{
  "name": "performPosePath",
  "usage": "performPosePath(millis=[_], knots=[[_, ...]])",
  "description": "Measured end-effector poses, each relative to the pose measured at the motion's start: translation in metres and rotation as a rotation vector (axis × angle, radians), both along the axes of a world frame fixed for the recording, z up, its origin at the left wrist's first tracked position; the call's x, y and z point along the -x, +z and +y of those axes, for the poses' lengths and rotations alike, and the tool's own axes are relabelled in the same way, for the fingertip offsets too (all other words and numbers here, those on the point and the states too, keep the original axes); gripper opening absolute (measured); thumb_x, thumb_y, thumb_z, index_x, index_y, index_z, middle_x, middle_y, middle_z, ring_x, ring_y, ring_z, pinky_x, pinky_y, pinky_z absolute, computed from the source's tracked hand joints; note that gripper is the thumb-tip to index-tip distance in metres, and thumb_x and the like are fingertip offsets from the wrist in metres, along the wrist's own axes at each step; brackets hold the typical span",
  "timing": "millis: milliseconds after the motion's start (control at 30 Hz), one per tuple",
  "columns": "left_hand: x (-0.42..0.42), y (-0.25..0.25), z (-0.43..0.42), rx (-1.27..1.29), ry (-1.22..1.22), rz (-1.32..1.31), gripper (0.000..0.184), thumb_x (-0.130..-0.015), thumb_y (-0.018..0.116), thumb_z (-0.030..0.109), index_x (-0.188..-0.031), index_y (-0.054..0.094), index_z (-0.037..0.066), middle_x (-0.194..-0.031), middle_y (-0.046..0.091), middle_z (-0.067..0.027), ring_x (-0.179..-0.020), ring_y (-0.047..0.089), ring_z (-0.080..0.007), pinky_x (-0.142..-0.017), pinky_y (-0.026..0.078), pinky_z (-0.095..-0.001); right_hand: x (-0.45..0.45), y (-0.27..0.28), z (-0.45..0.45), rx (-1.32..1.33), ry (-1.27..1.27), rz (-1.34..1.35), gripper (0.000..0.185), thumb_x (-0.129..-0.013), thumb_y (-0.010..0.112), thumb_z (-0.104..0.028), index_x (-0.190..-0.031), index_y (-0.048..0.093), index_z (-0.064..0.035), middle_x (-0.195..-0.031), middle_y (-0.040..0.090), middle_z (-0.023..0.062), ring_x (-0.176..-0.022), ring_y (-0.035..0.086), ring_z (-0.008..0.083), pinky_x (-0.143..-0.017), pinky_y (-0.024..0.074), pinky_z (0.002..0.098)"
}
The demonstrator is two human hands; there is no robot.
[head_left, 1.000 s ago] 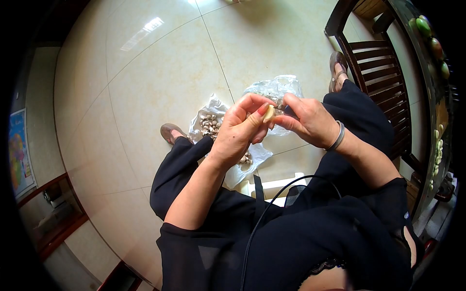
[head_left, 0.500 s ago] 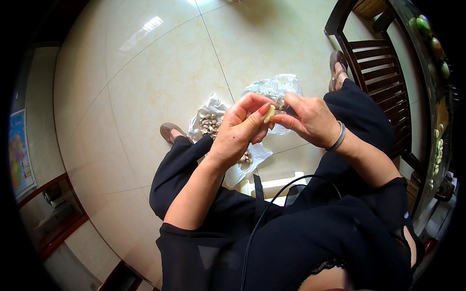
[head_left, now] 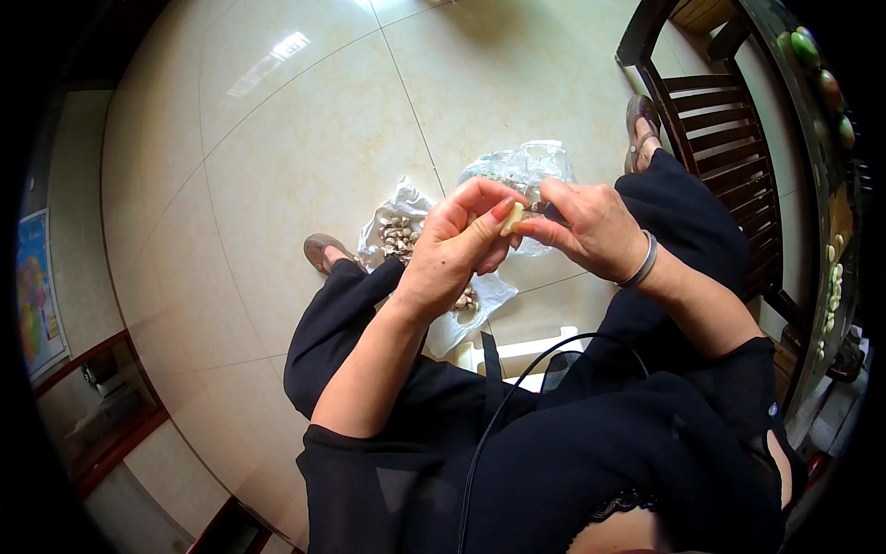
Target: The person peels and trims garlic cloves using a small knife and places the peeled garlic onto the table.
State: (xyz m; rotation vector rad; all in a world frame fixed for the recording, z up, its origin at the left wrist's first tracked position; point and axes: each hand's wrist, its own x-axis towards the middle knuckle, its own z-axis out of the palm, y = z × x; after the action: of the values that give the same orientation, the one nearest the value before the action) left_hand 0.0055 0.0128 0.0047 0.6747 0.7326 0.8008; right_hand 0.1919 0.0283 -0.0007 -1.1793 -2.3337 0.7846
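Little has been shifted since the earlier frame: the pale piece point(head_left: 514, 217) appears slightly turned, with both hands kept nearly in place. It is pinched between the thumb and fingers of the left hand point(head_left: 443, 245); its edge is touched by the thumb of the right hand point(head_left: 586, 229), whose fingers are curled, though whether anything else is gripped there cannot be told. If it were pressed too hard or held too loosely, the piece could be slipped or snapped onto the floor point(head_left: 305, 157). Beyond and below the left hand, small nubs point(head_left: 397, 234) are held in a white bag point(head_left: 403, 197); beyond both hands, a clear bag point(head_left: 517, 163) is spread. No brand can be read; on the poster point(head_left: 39, 295) far left, any writing is too small.
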Motion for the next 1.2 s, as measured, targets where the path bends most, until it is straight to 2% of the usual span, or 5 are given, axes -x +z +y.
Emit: performPosePath(millis=[300,367,467,567,1200], knots=[[0.0005,-0.0014,0.0001,-0.008,0.0,-0.01,0.017,-0.09,0.047,0.018,-0.097,0.05,0.002,-0.072,0.05,-0.0012,-0.049,0.034,-0.0028,-0.043,0.026,-0.0155,0.0,-0.0001,-0.0001,0.034,0.021,-0.001,0.038,-0.083,0.052,-0.039,-0.07,0.047,-0.0033,-0.057,0.049,0.013,-0.052,0.053,0.0305,-0.045,0.0409,0.0343],[0.0008,-0.0015,0.0001,-0.009,-0.003,-0.01,0.017,-0.09,0.047,0.018,-0.097,0.05,0.002,-0.072,0.05,-0.0012,-0.049,0.035,-0.0028,-0.043,0.026,-0.0155,0.0004,-0.0015,-0.0001,-0.058,0.04,-0.031,0.045,-0.082,0.048,-0.047,-0.066,0.045,-0.0046,-0.056,0.05,0.0111,-0.05,0.055,0.0255,-0.044,0.0438,0.0325],[0.0012,-0.0013,-0.0002,0.0,-0.014,-0.028,0.018,-0.09,0.047,0.018,-0.097,0.05,0.002,-0.072,0.051,-0.0017,-0.048,0.035,-0.0027,-0.043,0.026,-0.0154,0.0002,0.0022,-0.0004,-0.04,0.014,-0.003,0.038,-0.08,0.056,-0.038,-0.071,0.045,-0.0032,-0.058,0.048,0.0132,-0.052,0.052,0.0304,-0.046,0.0408,0.0342],[0.0011,-0.0013,-0.0002,0.003,-0.015,-0.036,0.018,-0.09,0.046,0.018,-0.098,0.05,0.002,-0.072,0.051,-0.002,-0.048,0.035,-0.0027,-0.042,0.026,-0.0154,0.0005,0.0031,-0.0009,-0.023,-0.02,-0.004,0.038,-0.079,0.058,-0.038,-0.072,0.045,-0.0029,-0.059,0.048,0.0138,-0.052,0.052,0.0309,-0.046,0.0407,0.0343],[0.0008,-0.0003,-0.0002,0.002,-0.015,-0.007,0.017,-0.09,0.046,0.017,-0.098,0.049,0.002,-0.071,0.05,-0.0008,-0.048,0.034,-0.0024,-0.043,0.026,-0.0157,0.0008,0.0047,-0.001,-0.097,-0.011,-0.033,0.039,-0.079,0.057,-0.039,-0.072,0.045,-0.0033,-0.059,0.046,0.0126,-0.051,0.051,0.0291,-0.044,0.0397,0.0335]])
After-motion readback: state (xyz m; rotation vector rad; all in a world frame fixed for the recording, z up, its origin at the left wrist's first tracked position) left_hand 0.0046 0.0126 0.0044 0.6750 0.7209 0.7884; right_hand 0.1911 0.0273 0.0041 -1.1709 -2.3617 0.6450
